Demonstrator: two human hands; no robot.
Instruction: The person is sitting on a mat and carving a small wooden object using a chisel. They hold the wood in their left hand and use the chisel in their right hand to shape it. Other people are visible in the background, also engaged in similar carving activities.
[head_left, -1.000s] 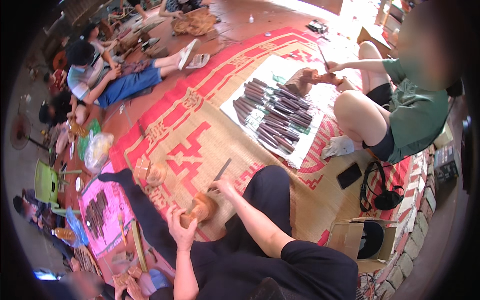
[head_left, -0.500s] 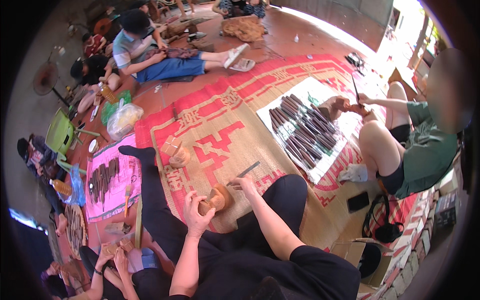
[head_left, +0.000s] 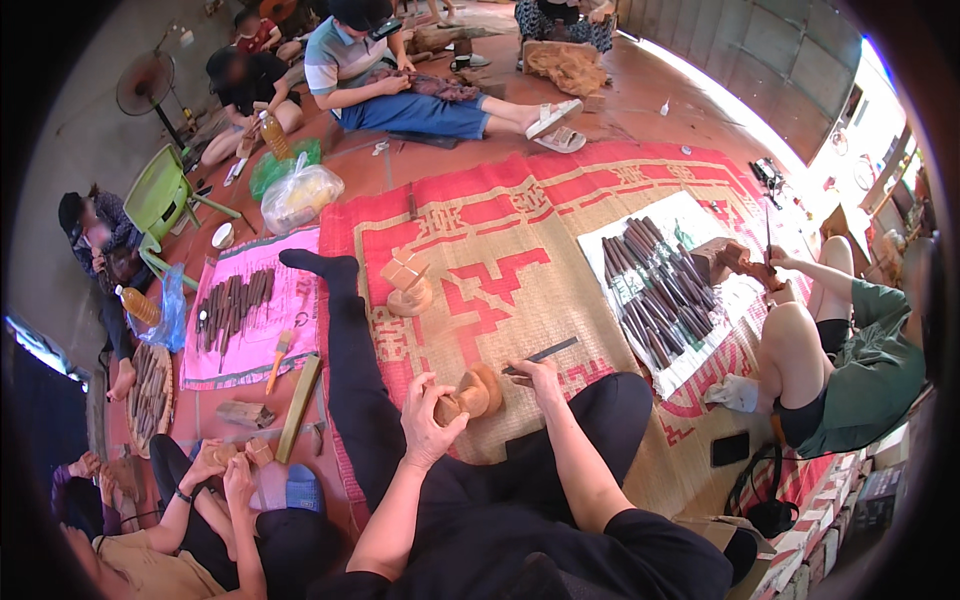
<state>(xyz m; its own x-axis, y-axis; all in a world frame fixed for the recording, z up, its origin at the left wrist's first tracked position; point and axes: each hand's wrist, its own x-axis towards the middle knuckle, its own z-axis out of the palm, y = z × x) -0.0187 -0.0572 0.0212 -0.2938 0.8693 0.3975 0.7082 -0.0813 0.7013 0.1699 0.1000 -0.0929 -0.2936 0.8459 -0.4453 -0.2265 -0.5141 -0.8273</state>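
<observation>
My left hand point(head_left: 432, 417) is closed round one end of a rounded, light-brown wood carving point(head_left: 480, 390), held low over the woven mat between my legs. In my right hand point(head_left: 536, 381) is a flat, dark, file-like tool point(head_left: 556, 349), its long end pointing away to the right. The right fingers are close beside the carving; whether the tool's near end touches it I cannot tell. Just beyond my left knee, on the mat, a second wood carving point(head_left: 408, 282) with a block-like top stands upright.
Dark-handled carving tools lie on a white cloth point(head_left: 676, 372) to the right and a pink cloth point(head_left: 205, 372) to the left. A brush point(head_left: 280, 360) and a wood strip point(head_left: 298, 408) lie near my left leg. Co-workers sit on several sides; a phone point(head_left: 730, 450) rests at right.
The whole view has swung left, so everything sits further right in the picture. The tool in my right hand lies at a flatter angle. My left hand still grips the carving.
</observation>
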